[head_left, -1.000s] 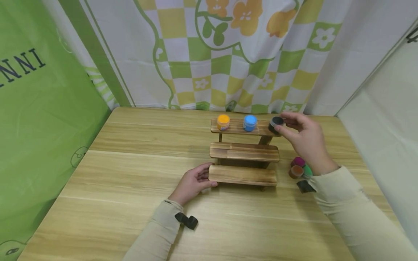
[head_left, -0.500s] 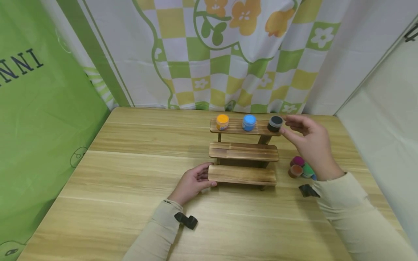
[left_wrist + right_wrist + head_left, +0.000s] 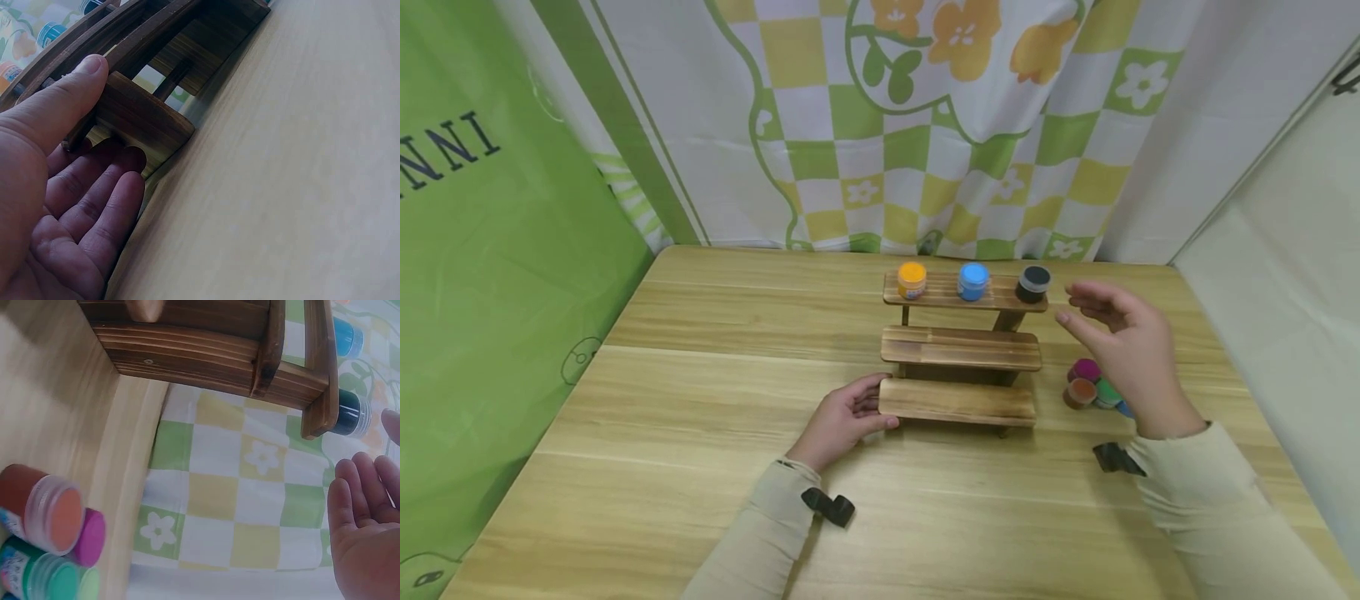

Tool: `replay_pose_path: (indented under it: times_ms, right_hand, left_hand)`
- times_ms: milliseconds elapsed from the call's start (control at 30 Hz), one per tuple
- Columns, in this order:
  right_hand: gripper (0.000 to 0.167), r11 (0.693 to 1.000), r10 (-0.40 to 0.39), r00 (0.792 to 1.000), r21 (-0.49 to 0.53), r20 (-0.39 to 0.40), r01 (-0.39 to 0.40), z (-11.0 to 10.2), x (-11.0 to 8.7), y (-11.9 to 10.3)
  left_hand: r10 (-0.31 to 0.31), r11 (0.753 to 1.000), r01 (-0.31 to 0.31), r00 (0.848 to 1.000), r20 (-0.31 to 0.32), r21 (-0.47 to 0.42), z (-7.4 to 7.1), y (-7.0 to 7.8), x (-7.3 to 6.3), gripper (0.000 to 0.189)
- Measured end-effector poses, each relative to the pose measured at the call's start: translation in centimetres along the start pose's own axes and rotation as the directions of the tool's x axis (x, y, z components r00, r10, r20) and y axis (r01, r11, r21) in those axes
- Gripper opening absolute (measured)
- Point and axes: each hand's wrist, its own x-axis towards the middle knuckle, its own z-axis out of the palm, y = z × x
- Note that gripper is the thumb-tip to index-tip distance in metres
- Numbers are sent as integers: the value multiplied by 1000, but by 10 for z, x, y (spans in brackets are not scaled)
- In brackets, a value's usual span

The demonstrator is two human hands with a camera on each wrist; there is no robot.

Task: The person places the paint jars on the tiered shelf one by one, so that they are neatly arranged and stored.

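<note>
A three-step wooden display stand (image 3: 961,348) is on the table. My left hand (image 3: 838,421) holds the left end of its lowest step; in the left wrist view the thumb lies along the board's edge and the fingers curl below it. On the top step stand three small paint jars: an orange jar (image 3: 912,281), a blue jar (image 3: 973,282) and, at the right end, a black jar (image 3: 1033,284). Just right of the black jar my right hand (image 3: 1127,350) hovers, holding nothing, thumb and fingers apart.
Right of the stand, several more paint jars sit close together: a magenta jar (image 3: 1084,370), a brown jar (image 3: 1080,393), a green jar (image 3: 1107,392) and a blue one partly behind my right hand. A checked curtain (image 3: 925,167) hangs behind the table's back edge.
My right hand has let go of the black jar at the top step's right end and drawn back to the right. The left hand stays on the lowest step.
</note>
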Motion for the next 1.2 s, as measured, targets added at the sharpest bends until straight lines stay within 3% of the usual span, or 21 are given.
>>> replay_pose_path:
  times_ms: [500,700,1067,1200]
  right_hand:
    - [43,991,63,997,-120,35,-58,-12,-19,20]
    - [44,989,67,997,-135,35,-62,-16,-25,27]
    - [51,973,144,989,-186,39,-135,-28,-32,39]
    - [49,973,132,991,-193,33,-124,-32,-34,46]
  left_hand:
    - [2,1000,-2,1000,-3,-3,-1,1,-1,72]
    - [7,1000,-7,1000,-6,4,0,0,-1,72]
    - [6,1000,-6,1000,-2,-4,0,-2,0,72]
    - [9,1000,-9,1000,-3,-3,0,-2,0,72]
